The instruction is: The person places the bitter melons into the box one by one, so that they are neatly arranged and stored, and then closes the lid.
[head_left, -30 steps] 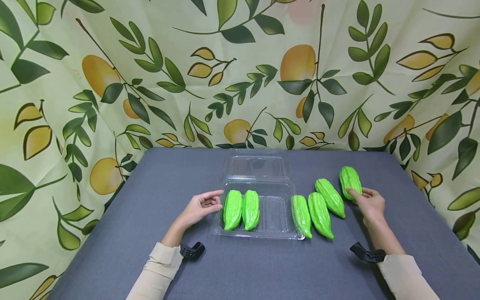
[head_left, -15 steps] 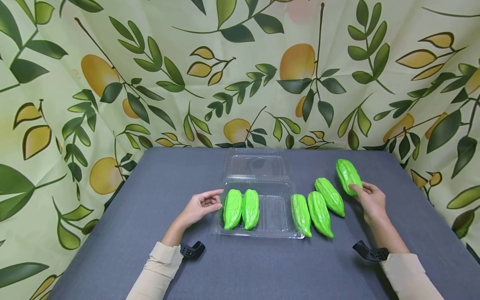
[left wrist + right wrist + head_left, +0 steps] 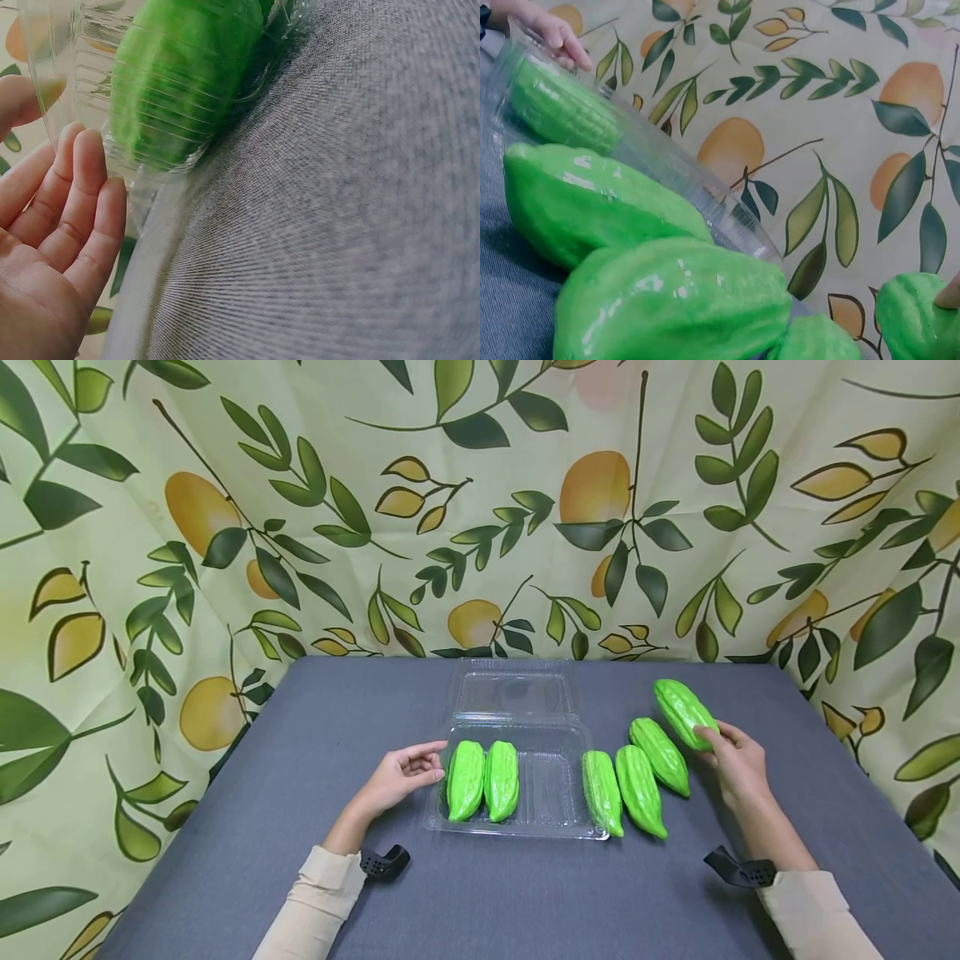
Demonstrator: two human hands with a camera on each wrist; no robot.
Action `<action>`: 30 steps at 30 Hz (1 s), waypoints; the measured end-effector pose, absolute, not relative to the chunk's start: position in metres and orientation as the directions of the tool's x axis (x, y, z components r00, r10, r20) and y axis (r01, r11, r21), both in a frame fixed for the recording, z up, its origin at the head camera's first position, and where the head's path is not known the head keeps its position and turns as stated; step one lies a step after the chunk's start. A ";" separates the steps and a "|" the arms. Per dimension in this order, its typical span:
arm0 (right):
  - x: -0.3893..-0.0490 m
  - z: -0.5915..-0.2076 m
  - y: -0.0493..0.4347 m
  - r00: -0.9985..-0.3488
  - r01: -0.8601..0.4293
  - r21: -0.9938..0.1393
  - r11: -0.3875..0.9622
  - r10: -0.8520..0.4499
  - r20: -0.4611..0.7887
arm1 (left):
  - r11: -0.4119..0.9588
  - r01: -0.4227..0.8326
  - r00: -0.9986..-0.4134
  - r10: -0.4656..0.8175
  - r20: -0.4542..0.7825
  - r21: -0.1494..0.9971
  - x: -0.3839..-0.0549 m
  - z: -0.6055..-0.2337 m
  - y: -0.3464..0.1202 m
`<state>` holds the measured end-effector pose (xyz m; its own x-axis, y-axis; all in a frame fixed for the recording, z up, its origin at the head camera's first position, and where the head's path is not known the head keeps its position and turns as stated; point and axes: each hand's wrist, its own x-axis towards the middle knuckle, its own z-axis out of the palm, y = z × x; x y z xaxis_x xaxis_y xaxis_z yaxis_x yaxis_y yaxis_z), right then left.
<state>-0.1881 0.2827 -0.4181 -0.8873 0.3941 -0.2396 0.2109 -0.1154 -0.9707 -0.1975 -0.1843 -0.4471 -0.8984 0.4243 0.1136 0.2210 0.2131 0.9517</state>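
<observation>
My right hand [image 3: 741, 768] holds a bright green bitter melon [image 3: 681, 708] by its near end, raised at the right. In the right wrist view only part of this held bitter melon [image 3: 909, 319] and a fingertip show. My left hand [image 3: 405, 772] touches the left rim of a clear plastic clamshell box [image 3: 551, 777] with thumb and index finger, which stand apart. The left wrist view has the other fingers [image 3: 88, 161] loosely bent beside the box wall. Two bitter melons lie side by side in the left half of the box, the outer bitter melon [image 3: 466, 781] nearest my left hand.
Three more bitter melons lie to the right: one bitter melon [image 3: 602, 793] against the box's right edge, a second bitter melon [image 3: 640, 791] beside it, a third bitter melon [image 3: 660, 755] behind. The box's lid [image 3: 515, 692] lies folded back. A patterned cloth [image 3: 480, 510] hangs behind the table.
My right hand has raised the bitter melon and swung its far end to the left, so it now slants toward the box. My left hand and the box have kept still.
</observation>
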 end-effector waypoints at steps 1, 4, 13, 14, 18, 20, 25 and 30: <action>-0.187 -0.417 0.282 -0.893 0.192 -0.970 -0.150 0.384 -0.236 | 0.214 0.221 -0.899 0.424 0.113 0.952 -0.197 -0.447 -0.184; -0.185 -0.415 0.281 -0.916 0.139 -0.963 -0.229 0.339 -0.213 | 0.215 0.219 -0.899 0.423 0.112 0.952 -0.197 -0.447 -0.184; -0.183 -0.413 0.277 -0.945 0.158 -0.975 -0.155 0.262 -0.195 | 0.211 0.211 -0.900 0.422 0.105 0.955 -0.197 -0.448 -0.184; -0.183 -0.413 0.277 -0.946 0.169 -0.977 -0.128 0.257 -0.198 | 0.210 0.211 -0.900 0.422 0.106 0.955 -0.198 -0.448 -0.184; -0.183 -0.415 0.276 -0.946 0.181 -0.980 -0.084 0.258 -0.197 | 0.206 0.209 -0.900 0.423 0.106 0.956 -0.198 -0.448 -0.184; -0.183 -0.417 0.276 -0.946 0.160 -0.982 -0.103 0.268 -0.182 | 0.204 0.208 -0.900 0.422 0.105 0.957 -0.198 -0.448 -0.184; -0.184 -0.420 0.277 -0.950 0.132 -0.981 -0.144 0.263 -0.167 | 0.199 0.208 -0.900 0.422 0.108 0.958 -0.198 -0.448 -0.184; -0.184 -0.419 0.273 -0.956 0.080 -0.977 -0.196 0.264 -0.131 | 0.203 0.209 -0.900 0.422 0.108 0.957 -0.198 -0.449 -0.184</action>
<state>-0.1840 0.2728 -0.4189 -0.9556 0.2637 -0.1312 0.0801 -0.1958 -0.9774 -0.1982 -0.1843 -0.4487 -0.9004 0.4216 0.1077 0.2094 0.2028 0.9566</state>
